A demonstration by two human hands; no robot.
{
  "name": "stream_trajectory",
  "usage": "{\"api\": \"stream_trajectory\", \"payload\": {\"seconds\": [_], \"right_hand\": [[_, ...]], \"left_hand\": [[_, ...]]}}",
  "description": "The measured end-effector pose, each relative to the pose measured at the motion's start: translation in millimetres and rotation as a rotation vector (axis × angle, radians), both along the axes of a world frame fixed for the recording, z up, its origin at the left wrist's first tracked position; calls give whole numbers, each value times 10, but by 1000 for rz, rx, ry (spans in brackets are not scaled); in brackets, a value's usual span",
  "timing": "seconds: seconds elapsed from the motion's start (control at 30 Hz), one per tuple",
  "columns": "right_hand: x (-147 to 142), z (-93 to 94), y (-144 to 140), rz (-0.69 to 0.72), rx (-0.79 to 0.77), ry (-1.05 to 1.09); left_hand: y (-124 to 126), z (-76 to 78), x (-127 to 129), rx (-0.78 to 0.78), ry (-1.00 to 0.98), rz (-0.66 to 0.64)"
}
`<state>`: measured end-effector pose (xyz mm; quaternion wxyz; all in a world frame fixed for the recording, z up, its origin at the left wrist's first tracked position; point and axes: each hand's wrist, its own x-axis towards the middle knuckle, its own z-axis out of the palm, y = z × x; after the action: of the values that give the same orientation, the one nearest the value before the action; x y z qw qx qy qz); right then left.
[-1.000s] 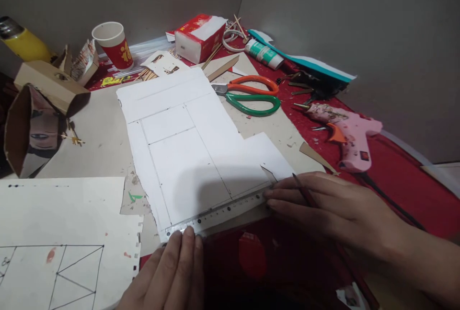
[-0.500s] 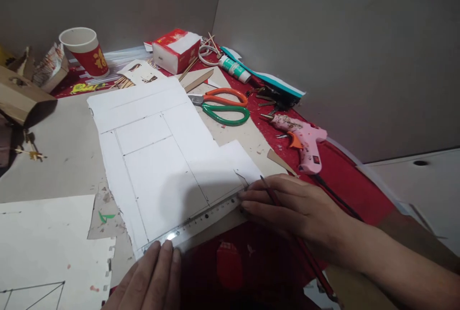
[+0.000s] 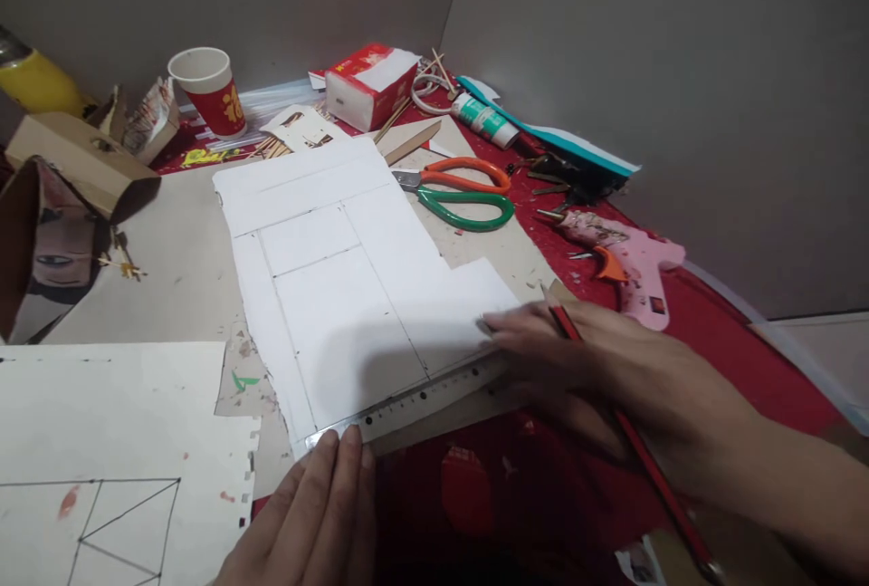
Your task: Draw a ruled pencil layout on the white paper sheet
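Note:
A clear ruler [image 3: 400,402] lies across the lower part of a white sheet [image 3: 326,314] with ruled pencil lines on it. My left hand [image 3: 316,500] has its fingers close together on the ruler's left end, holding it against the sheet; the thumb is hidden. At the other end, my right hand [image 3: 597,378] is slightly blurred. A red and black pencil [image 3: 648,459] is tucked between its fingers, point up and tail slanting down to the right. The right fingertips are over the ruler's right end and the sheet's edge; I cannot tell whether they touch the ruler.
Orange-and-green-handled scissors [image 3: 468,192] lie beyond the sheet, and a pink glue gun [image 3: 631,260] is to their right. At the back stand a paper cup [image 3: 210,92] and a red tissue pack [image 3: 373,88]. Another drawn sheet [image 3: 136,423] and a cardboard piece [image 3: 81,160] lie left.
The view has shifted left, so everything appears further right. My right hand has loosened from the ruler's right end, its fingers lifting and turning with the pencil. My left hand stays on the ruler.

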<state>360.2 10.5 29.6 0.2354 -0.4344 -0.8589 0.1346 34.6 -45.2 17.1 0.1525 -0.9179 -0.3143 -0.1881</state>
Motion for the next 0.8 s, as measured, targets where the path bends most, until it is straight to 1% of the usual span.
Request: {"api": "stream_trajectory", "payload": {"seconds": [0.07, 0.2, 0.4, 0.67, 0.8], "right_hand": [[-43, 27, 64, 33, -31, -1], [-142, 47, 99, 29, -62, 22], [-178, 49, 42, -26, -9, 13], [-258, -34, 11, -24, 7, 57], [-259, -100, -60, -58, 44, 38]], "left_hand": [[7, 21, 2, -5, 14, -1], [11, 49, -2, -9, 36, -2], [18, 42, -13, -11, 19, 12], [-22, 24, -80, -63, 29, 37], [-63, -8, -110, -65, 53, 46]]}}
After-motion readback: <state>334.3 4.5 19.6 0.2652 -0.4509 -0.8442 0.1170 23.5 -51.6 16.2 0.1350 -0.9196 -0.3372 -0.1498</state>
